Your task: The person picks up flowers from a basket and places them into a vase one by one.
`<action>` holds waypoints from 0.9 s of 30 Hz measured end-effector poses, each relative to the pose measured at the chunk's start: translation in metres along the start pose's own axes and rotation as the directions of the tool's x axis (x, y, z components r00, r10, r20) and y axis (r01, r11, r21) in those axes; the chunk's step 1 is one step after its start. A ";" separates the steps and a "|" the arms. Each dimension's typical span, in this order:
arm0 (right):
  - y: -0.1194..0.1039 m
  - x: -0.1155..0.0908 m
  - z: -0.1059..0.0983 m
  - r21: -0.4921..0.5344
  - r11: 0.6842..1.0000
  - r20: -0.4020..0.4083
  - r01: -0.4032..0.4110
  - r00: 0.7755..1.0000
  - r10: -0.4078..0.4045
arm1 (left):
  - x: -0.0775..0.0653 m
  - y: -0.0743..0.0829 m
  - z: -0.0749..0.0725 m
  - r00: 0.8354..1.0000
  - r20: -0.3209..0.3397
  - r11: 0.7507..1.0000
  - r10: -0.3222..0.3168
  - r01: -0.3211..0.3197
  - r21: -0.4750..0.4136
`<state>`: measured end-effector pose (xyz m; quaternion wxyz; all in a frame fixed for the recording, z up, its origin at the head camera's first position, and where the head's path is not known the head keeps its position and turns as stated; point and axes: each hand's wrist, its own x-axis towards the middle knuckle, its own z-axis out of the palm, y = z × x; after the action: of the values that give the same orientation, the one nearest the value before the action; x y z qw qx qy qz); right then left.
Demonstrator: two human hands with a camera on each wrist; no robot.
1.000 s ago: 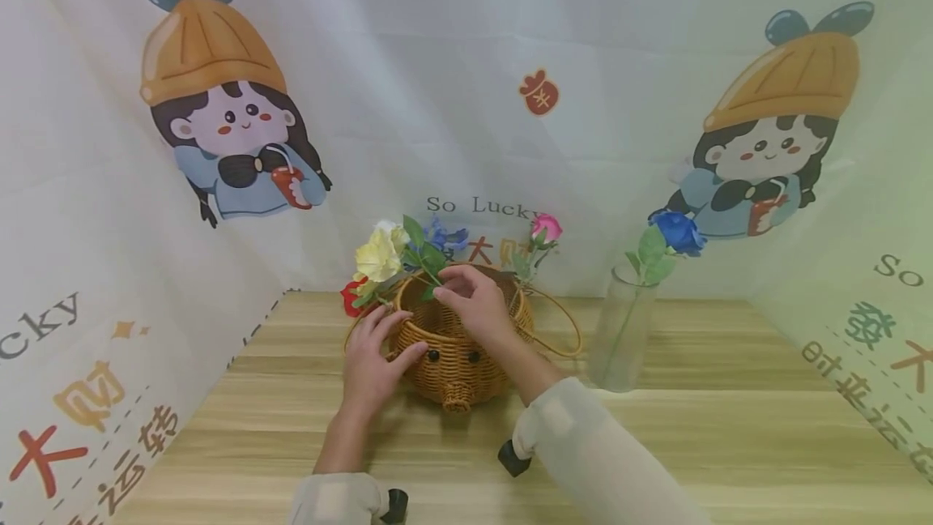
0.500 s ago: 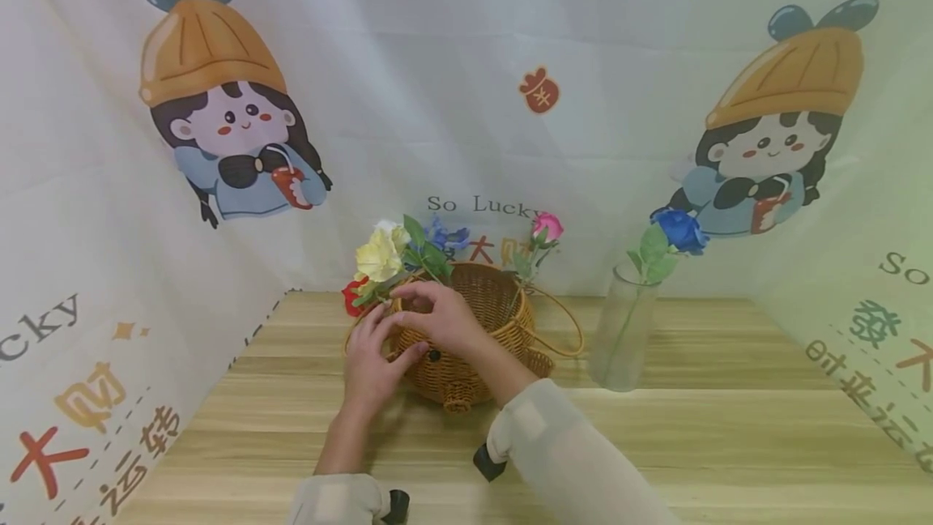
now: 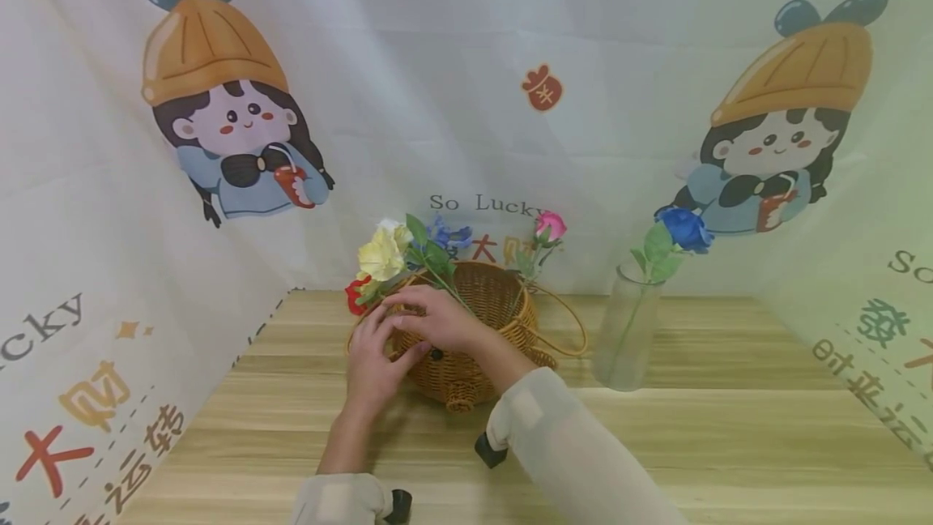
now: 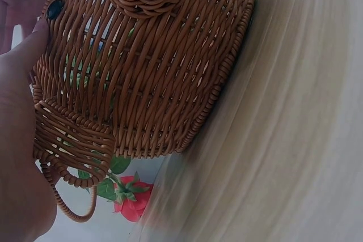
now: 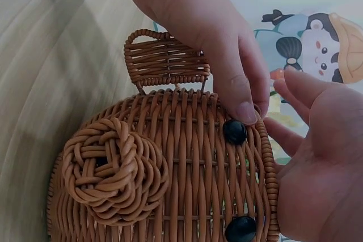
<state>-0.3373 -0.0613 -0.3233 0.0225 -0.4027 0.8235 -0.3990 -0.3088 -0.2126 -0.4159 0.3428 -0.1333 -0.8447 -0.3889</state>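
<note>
Wicker basket (image 3: 455,375) sits right of my left grip (image 3: 375,359), under my right grip (image 3: 440,322). Left grasps it, thumb by the black eye (image 5: 235,132); right, can't tell. Yellow flower (image 3: 381,258) just beyond both; vase (image 3: 627,339) well right.

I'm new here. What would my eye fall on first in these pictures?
Likely the wicker basket in the middle of the table, with a woven snout and black eyes on its front, and the left hand at its rim. Next, the blue rose in a clear vase to the basket's right. Behind, two large cartoon figures in orange hats stand out on the pale backdrop.
</note>
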 end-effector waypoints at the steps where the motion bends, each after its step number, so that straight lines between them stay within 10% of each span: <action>1: 0.001 0.000 0.000 -0.006 1.000 0.000 -0.005 1.000 0.005 | 0.000 0.000 0.000 1.000 0.003 1.000 -0.006 0.006 0.004; 27: 0.003 0.003 -0.003 0.001 0.985 0.012 -0.171 0.985 0.171 | 0.001 -0.003 0.000 0.999 -0.016 0.999 0.032 -0.032 0.009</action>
<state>-0.3419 -0.0603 -0.3223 0.0621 -0.3332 0.8543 -0.3941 -0.3109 -0.2145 -0.4171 0.3564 -0.1421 -0.8412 -0.3809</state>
